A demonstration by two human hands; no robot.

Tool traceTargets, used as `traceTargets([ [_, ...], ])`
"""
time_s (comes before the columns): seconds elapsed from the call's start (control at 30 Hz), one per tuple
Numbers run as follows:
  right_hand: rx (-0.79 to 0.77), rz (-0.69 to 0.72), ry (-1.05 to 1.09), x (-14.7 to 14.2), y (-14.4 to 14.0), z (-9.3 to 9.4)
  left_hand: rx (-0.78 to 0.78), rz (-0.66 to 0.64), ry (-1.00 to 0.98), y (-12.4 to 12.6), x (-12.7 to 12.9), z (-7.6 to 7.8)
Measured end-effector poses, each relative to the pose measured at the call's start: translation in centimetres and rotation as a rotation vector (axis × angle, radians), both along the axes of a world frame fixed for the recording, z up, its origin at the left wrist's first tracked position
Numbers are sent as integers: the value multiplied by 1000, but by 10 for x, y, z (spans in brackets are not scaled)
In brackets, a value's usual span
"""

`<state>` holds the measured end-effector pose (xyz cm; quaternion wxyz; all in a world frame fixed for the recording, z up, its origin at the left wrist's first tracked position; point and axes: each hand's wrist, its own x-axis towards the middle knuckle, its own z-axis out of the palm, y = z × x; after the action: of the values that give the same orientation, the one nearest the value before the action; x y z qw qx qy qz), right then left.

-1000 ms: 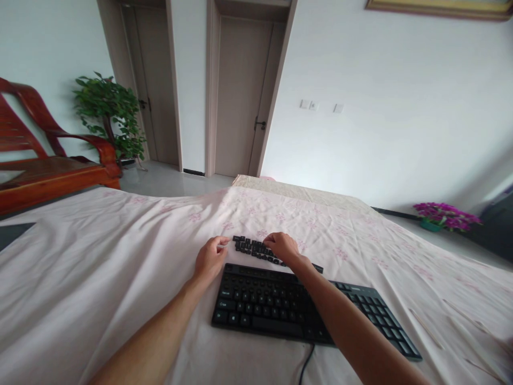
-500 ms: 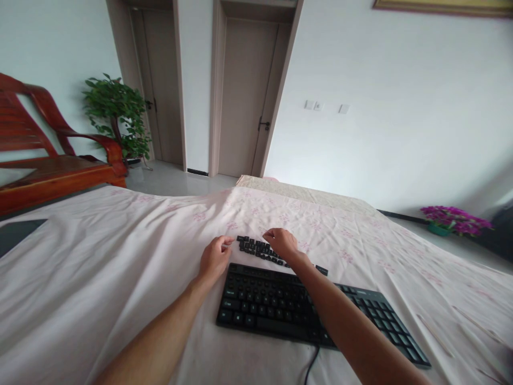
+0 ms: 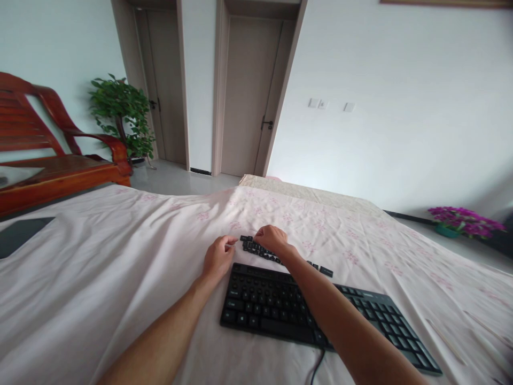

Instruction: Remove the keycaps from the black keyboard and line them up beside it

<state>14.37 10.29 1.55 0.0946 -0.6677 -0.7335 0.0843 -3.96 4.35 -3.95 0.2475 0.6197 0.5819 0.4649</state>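
Cable (image 3: 316,368): black, seen at the near edge of the cloth, running up to the front edge of the keyboard.

Keyboard (image 3: 280,310): black, laid flat on the pink flowered cloth (image 3: 100,278), its long side slanted so that the right end lies nearer the camera. Its middle is crossed by the right forearm.

Left hand (image 3: 217,258): placed just beside the far left corner of the keyboard, resting on the cloth. The fingers are curled in with the tips brought together against the thumb; whether anything small is pinched in this grip cannot be told.

Loose keys (image 3: 256,248): a cluster of small black caps lying on the cloth just beyond the far edge of the keyboard, with a few strays trailing to the right. The cluster is found between the two hands.

Right hand (image 3: 272,238): lowered over the loose keys, knuckles up, fingertips bent down onto the pile. The tips are hidden by the hand's own back, so the grip cannot be judged as apart or together.

Wooden bench (image 3: 52,160): red-brown, set at far left, well apart from the cloth.

Potted plant (image 3: 120,115): green, placed beside the bench, near a door (image 3: 244,91).

Purple flowers (image 3: 465,222): set low at far right by the wall.
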Motion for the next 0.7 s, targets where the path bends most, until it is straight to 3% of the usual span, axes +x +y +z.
traceTargets([
  [0.7,8,10,7,-14,9,-3,-19,2,49,-1,0,3],
])
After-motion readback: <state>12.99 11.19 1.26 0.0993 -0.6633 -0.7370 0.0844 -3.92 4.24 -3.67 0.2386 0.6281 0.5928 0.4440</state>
